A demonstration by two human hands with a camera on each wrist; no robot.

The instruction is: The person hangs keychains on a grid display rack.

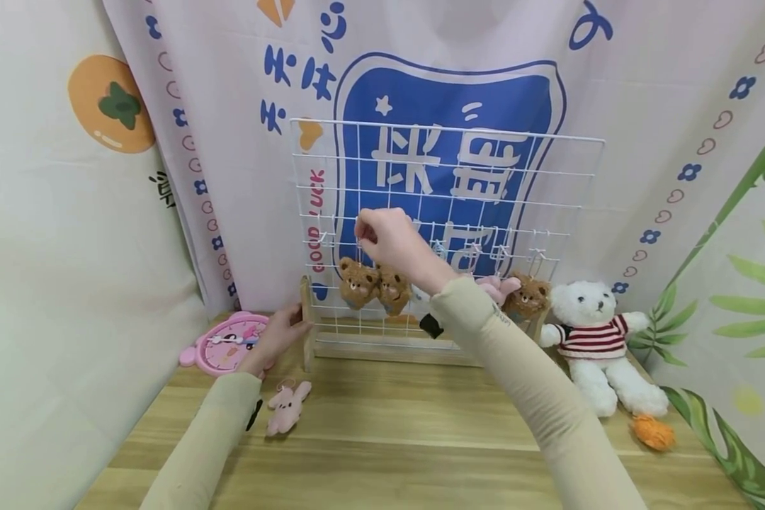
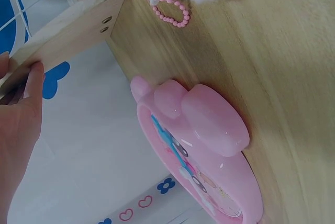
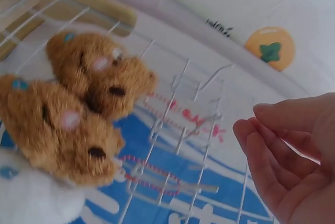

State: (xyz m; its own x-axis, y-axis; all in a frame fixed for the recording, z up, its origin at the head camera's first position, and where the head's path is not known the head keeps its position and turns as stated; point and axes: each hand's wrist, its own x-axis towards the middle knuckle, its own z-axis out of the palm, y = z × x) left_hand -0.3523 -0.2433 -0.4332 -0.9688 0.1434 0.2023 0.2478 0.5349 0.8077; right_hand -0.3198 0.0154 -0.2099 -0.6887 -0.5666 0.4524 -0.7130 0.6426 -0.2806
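Note:
My left hand (image 1: 280,334) grips the wooden side post (image 1: 307,333) of a white wire grid rack (image 1: 446,130), its fingers round the post's edge in the left wrist view. Raised before the grid, above two brown bear plush keychains (image 1: 358,285), is my right hand (image 1: 392,237). Its fingers are curled, thumb and index tips together, with nothing visible between them. In the right wrist view the bears (image 3: 63,130) hang by bead chains on hooks, with a bare hook (image 3: 214,80) beside them. My right forearm covers part of the row in the head view.
Farther right on the grid hang a pink plush (image 1: 499,287) and another brown bear (image 1: 528,297). A white teddy in a striped sweater (image 1: 593,341) sits at the right, near an orange object (image 1: 653,433). A pink clock (image 1: 229,345) and a pink plush keychain (image 1: 285,411) lie at left.

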